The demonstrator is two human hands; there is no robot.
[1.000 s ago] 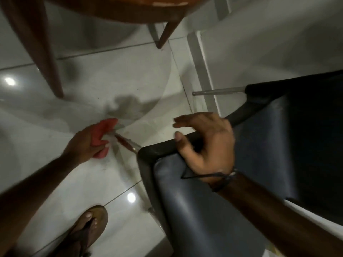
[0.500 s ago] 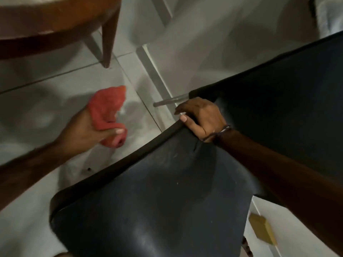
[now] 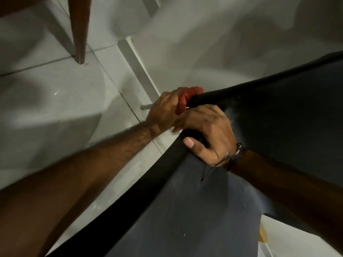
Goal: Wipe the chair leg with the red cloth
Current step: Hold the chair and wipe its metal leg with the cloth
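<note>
- Your left hand (image 3: 165,110) is closed round the cloth (image 3: 185,100), wrapped on the leg (image 3: 145,107) right under the chair (image 3: 185,210) corner; only the leg's grey tip shows.
- Right hand (image 3: 207,132) has its grip clamped on the chair edge, chair tilted.
- Risk: hands are touching, so a hard stroke could knock your right grip loose & drop the chair.
- Cloth is bunched; it may slide off the thin leg w/o wiping all round.
</note>
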